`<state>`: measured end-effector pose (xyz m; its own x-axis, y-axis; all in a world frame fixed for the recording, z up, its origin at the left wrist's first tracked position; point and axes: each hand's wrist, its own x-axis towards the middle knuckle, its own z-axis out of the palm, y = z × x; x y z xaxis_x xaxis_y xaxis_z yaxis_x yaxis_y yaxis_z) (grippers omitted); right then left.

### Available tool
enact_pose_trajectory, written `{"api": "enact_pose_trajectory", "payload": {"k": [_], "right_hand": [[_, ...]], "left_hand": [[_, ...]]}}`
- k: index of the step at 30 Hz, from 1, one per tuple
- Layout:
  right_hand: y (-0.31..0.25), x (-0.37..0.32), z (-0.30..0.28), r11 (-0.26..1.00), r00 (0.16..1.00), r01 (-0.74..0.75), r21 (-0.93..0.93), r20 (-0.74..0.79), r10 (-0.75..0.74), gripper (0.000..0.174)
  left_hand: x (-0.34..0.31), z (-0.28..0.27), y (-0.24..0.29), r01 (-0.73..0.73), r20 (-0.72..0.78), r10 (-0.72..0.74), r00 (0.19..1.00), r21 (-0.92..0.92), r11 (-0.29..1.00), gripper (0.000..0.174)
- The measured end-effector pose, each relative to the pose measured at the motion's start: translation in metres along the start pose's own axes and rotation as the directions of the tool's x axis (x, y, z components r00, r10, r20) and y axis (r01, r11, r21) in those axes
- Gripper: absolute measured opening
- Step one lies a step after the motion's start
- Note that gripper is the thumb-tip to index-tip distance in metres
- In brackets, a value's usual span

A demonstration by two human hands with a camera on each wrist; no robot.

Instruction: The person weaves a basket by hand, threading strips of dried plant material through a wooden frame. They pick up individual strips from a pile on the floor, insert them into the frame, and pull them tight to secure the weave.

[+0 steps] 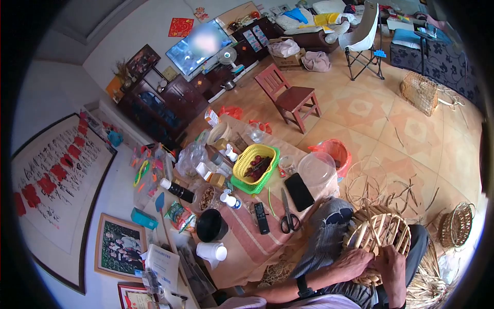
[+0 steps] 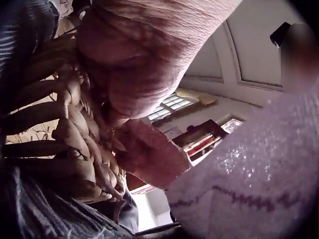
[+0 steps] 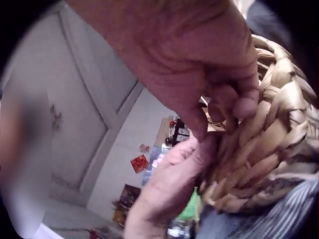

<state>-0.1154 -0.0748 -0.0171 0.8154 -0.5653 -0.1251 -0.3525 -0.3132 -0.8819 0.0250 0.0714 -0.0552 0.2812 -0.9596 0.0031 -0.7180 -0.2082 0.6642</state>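
Observation:
A half-woven basket (image 1: 378, 232) of pale, flat plant strips lies in the person's lap, with open spokes and a thick braided rim (image 3: 269, 139). At the near rim, the left hand (image 1: 358, 261) grips the braid from the left, its fingers partly hidden behind the weave. Close beside it, the right hand (image 1: 392, 262) has curled fingers and pinches a strip (image 3: 230, 122) at the rim. The two hands nearly meet in the right wrist view, the left hand (image 3: 174, 167) under the right hand (image 3: 199, 64). Striped trousers (image 2: 55, 211) lie under the basket.
Left of the lap stands a table (image 1: 247, 232) with scissors (image 1: 289, 219), a phone (image 1: 299, 191), a remote (image 1: 261, 218) and a yellow basket (image 1: 246, 159). Loose strips (image 1: 427, 280) and a small woven basket (image 1: 458, 225) are on the floor at right. A red chair (image 1: 293, 98) stands beyond.

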Motion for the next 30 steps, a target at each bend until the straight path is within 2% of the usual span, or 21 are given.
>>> {"api": "enact_pose_trajectory", "payload": {"k": [1, 4, 5, 7, 8, 11, 14, 15, 16, 18, 21, 23, 24, 25, 26, 27, 28, 30], "right_hand": [[0.003, 0.0, -0.001, 1.0, 1.0, -0.026, 0.003, -0.006, 0.026, 0.011], [0.034, -0.005, -0.008, 0.877, 0.953, -0.289, 0.384, 0.027, 0.302, 0.003], [0.038, -0.009, -0.016, 0.864, 0.963, -0.264, 0.428, 0.061, 0.264, 0.001], [0.071, -0.024, -0.013, 0.726, 0.983, -0.058, 0.685, -0.088, 0.162, 0.004], [0.058, -0.028, -0.036, 0.712, 0.988, -0.147, 0.687, 0.071, 0.136, 0.006], [0.054, -0.035, -0.033, 0.527, 0.955, -0.261, 0.809, 0.134, 0.266, 0.02], [0.064, -0.031, -0.02, 0.857, 0.985, -0.168, 0.486, 0.045, 0.168, 0.034], [0.044, -0.031, -0.021, 0.934, 0.979, -0.204, 0.295, 0.038, 0.201, 0.04], [0.011, -0.025, -0.032, 0.991, 0.991, -0.099, -0.09, 0.076, 0.106, 0.037], [0.011, -0.02, -0.021, 0.953, 0.975, -0.096, -0.286, 0.163, 0.147, 0.036], [0.042, -0.022, -0.015, 0.88, 0.96, 0.224, -0.42, 0.25, -0.124, 0.028], [0.055, -0.029, -0.02, 0.716, 0.89, 0.457, -0.529, 0.26, -0.375, 0.023], [0.057, -0.032, -0.025, 0.59, 0.818, 0.558, -0.583, 0.27, -0.507, 0.023], [0.06, -0.036, -0.037, 0.868, 0.944, 0.314, -0.385, 0.227, -0.241, 0.024], [0.06, -0.042, -0.051, 0.988, 0.965, -0.015, -0.155, 0.258, 0.055, 0.025], [0.057, -0.055, -0.068, 0.946, 0.953, -0.263, 0.19, 0.204, 0.224, 0.025], [0.056, -0.064, -0.079, 0.735, 0.896, -0.442, 0.514, 0.207, 0.393, 0.028], [0.079, -0.075, -0.08, 0.667, 0.916, -0.395, 0.631, 0.217, 0.338, 0.028]], "left_hand": [[0.001, -0.001, 0.002, 0.018, 0.015, -0.018, 1.0, -0.015, 1.0, 0.019], [0.005, -0.01, 0.008, 0.031, 0.047, -0.03, 0.998, -0.017, 0.999, 0.016], [0.004, -0.011, 0.01, 0.032, 0.059, -0.031, 0.998, -0.013, 0.999, 0.015], [0.006, -0.015, 0.013, 0.048, 0.105, -0.049, 0.993, 0.006, 0.999, 0.015], [0.008, -0.016, 0.014, 0.053, 0.126, -0.055, 0.991, 0.017, 0.998, 0.015], [0.01, -0.012, 0.01, 0.07, 0.112, -0.069, 0.991, -0.006, 0.998, 0.016], [0.004, -0.015, 0.018, 0.046, 0.04, -0.045, 0.998, -0.016, 0.999, 0.014], [0.003, -0.015, 0.019, 0.025, 0.042, -0.025, 0.999, -0.006, 1.0, 0.015], [0.0, -0.012, 0.02, 0.004, 0.043, -0.005, 0.999, 0.004, 1.0, 0.016], [-0.003, -0.012, 0.019, -0.007, 0.037, 0.006, 0.999, 0.008, 1.0, 0.018], [-0.007, -0.013, 0.013, 0.005, 0.034, -0.005, 0.999, -0.027, 1.0, 0.019], [-0.011, -0.015, 0.007, 0.001, 0.041, 0.002, 0.999, -0.07, 0.998, 0.02], [-0.011, -0.018, 0.007, 0.011, 0.065, -0.006, 0.998, -0.078, 0.997, 0.021], [-0.01, -0.022, 0.006, 0.023, 0.088, -0.015, 0.996, -0.084, 0.996, 0.021], [-0.009, -0.026, 0.005, 0.036, 0.11, -0.026, 0.994, -0.091, 0.995, 0.022], [-0.009, -0.027, 0.004, 0.032, 0.124, -0.019, 0.992, -0.101, 0.994, 0.021], [-0.007, -0.028, 0.001, 0.026, 0.138, -0.01, 0.99, -0.113, 0.993, 0.021], [-0.003, -0.031, 0.004, 0.057, 0.184, -0.028, 0.982, -0.153, 0.987, 0.02]]}}
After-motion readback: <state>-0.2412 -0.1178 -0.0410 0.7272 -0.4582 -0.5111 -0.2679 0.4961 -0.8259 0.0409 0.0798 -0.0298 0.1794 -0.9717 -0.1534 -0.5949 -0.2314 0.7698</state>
